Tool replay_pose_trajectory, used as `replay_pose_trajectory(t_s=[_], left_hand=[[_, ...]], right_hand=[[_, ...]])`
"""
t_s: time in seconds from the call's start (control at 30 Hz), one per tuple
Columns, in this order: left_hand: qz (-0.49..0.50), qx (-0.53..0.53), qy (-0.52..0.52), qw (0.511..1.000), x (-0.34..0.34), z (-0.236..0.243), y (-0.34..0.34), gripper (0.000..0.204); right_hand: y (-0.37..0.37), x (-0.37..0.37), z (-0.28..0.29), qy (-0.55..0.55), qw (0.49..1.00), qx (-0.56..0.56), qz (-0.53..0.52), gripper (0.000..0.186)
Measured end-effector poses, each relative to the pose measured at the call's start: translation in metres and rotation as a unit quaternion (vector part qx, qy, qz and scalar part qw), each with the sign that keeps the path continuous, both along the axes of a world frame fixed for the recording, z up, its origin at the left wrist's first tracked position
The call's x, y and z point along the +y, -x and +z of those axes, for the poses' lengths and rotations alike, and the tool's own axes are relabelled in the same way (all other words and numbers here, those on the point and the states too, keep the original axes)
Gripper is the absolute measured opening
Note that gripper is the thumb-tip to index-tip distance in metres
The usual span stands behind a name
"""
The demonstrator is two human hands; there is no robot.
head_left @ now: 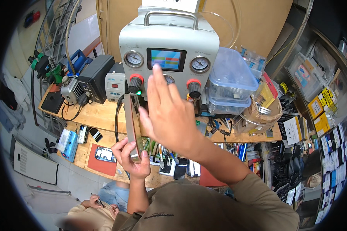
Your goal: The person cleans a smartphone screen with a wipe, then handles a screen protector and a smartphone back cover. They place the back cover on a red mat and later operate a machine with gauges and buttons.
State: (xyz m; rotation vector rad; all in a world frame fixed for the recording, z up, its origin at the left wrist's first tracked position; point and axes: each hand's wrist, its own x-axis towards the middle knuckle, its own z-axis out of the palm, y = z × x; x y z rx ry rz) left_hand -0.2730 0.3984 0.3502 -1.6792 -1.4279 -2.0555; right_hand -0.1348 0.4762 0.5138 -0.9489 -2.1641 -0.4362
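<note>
My left hand [136, 163] pinching a metal plate [132, 120] above the bench [93, 115], my right hand [170, 113] extending its fingers toward a screen [174, 59], clear boxes [233, 71] holding indistinct contents near the bench's back edge

At the upper centre of the frame, a pale grey machine [169, 41] carries a black-bordered screen [169, 57] patterned in blue with green and red blocks, white-faced gauges [134, 58], and black knobs [135, 84] collared in bright red, with a small light [138, 92] glowing green near the left one. Mid-frame, a silvery slab [131, 123] has a thin reddish line along it; an orange-red mat [94, 167] lies on the tan bench [100, 113] at lower left, and a plain olive-brown shirt [192, 204] with a dark streak fills the bottom. Right of centre, bluish translucent tubs [237, 73] appear, and a yellow packet [327, 99] with black markings sits far right.
</note>
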Motion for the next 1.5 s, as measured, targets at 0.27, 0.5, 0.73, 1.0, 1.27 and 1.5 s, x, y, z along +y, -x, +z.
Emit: replay_pose_trajectory(t_s=[0.27, 0.5, 0.73, 1.0, 1.27, 1.5], left_hand=[[-0.013, 0.003, -0.003, 1.000, 0.000, 0.001, 0.002, 0.039], [-0.012, 0.010, -0.001, 1.000, 0.001, -0.002, -0.003, 0.042], [0.046, 0.060, 0.000, 0.997, -0.001, 0.002, 0.005, 0.037], [0.050, 0.045, -0.038, 0.997, 0.038, -0.001, -0.068, 0.044], [0.154, 0.008, -0.006, 0.988, 0.129, 0.011, -0.146, 0.072], [0.252, 0.118, 0.121, 0.953, 0.146, 0.021, -0.139, 0.072]], right_hand=[[-0.010, -0.016, -0.072, 0.083, 0.995, 0.021, 0.056, 0.065], [-0.010, -0.010, -0.074, 0.088, 0.995, 0.051, 0.002, 0.070], [-0.046, -0.050, -0.083, 0.165, 0.985, 0.045, -0.016, 0.068], [-0.174, -0.169, -0.154, 0.452, 0.864, 0.018, -0.221, 0.055], [-0.245, -0.238, -0.189, 0.528, 0.785, 0.089, -0.310, 0.045], [-0.317, -0.208, -0.173, 0.480, 0.818, 0.149, -0.281, 0.057]])
